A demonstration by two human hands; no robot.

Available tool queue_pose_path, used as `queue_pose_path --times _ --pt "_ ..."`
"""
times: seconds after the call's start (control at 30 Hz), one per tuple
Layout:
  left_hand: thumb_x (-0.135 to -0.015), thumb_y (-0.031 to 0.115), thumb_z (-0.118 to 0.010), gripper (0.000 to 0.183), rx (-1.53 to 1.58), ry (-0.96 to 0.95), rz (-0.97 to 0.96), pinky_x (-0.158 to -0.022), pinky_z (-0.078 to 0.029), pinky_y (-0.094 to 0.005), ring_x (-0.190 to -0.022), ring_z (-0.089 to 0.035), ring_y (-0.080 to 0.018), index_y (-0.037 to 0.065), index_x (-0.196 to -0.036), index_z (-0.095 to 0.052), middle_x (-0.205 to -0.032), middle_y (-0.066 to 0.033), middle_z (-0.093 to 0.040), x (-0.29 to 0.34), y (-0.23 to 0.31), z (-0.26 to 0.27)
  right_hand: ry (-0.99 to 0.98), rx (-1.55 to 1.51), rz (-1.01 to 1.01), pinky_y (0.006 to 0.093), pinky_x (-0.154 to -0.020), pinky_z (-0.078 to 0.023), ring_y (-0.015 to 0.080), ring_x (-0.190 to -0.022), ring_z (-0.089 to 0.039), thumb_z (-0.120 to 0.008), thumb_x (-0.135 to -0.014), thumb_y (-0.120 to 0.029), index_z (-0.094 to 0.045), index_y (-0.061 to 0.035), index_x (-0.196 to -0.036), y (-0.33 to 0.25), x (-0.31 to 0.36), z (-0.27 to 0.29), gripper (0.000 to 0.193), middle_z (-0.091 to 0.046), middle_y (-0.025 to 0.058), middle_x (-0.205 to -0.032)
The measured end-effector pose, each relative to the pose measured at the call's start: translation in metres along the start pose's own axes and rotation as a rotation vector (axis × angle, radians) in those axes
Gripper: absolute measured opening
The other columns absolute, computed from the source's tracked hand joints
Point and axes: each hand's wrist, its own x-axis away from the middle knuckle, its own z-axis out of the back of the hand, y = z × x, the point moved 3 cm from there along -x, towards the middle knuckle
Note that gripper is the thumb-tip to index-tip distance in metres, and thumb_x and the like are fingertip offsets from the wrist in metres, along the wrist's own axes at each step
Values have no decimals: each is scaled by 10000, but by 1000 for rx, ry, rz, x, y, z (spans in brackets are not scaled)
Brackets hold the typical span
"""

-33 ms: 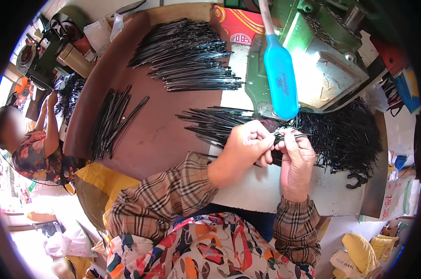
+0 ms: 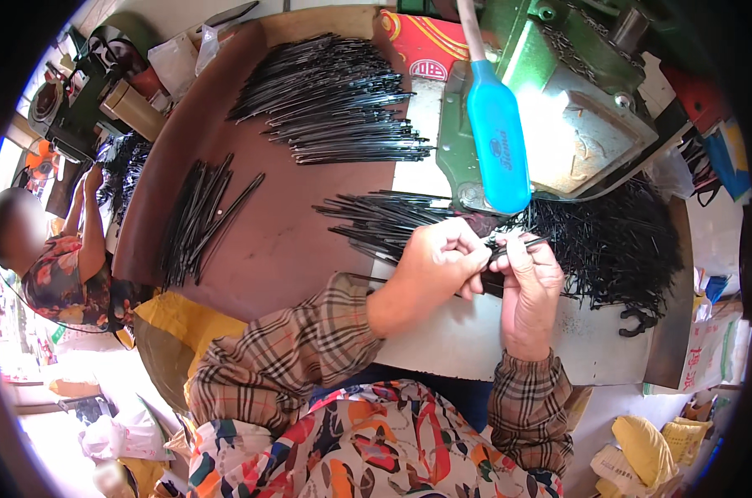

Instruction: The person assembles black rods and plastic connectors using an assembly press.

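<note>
My left hand (image 2: 447, 261) and my right hand (image 2: 529, 282) meet at the right half of the bench, below a blue lamp head. Both have their fingers closed in a pinch. Between them sits a short dark bundle of thin black rods (image 2: 532, 243), its right tip poking past my right fingers. My left fingertips grip its other end; fingers hide most of it, so how many rods there are I cannot tell. Just behind my left hand lies a row of thin black rods (image 2: 376, 222). A tangled heap of black pieces (image 2: 617, 241) spreads to the right of my right hand.
A bright blue lamp head (image 2: 499, 141) hangs above my hands, beside a green machine (image 2: 587, 124). On the brown mat (image 2: 284, 203) lie a large stack of black rods (image 2: 334, 100) and a smaller pile (image 2: 201, 220). Another person (image 2: 60, 257) works at the far left.
</note>
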Motion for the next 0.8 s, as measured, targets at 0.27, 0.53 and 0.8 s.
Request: queue_pose_path --times 0.27,0.53,0.8 --pt "-719 63 -677 235 -1459 333 -797 -761 -441 -433 -800 -543 -346 26 -950 -662 -807 -168 -565 -59 60 95 -17 127 -65 225 -624 -494 96 -700 -582 -580 -925 -23 -558 4 -965 -12 1 -3 53 -619 103 -886" --pt "-723 36 -699 71 -1213 386 -784 -698 -448 -408 -782 -571 -305 75 -763 -655 -767 -93 -593 -74 52 122 -71 189 -165 194 -567 -449 58 -605 -529 -578 -943 -99 -596 8 -974 -7 1 -3 113 -613 69 -828" --pt "-706 -7 -624 162 -1414 269 -1130 -667 -451 -350 -734 -604 -246 64 -838 -686 -806 -62 -642 -24 81 62 -72 393 -144 152 -482 -342 5 -540 -448 -568 -940 -61 -621 29 -1038 -16 -4 -19 144 -591 19 -750"
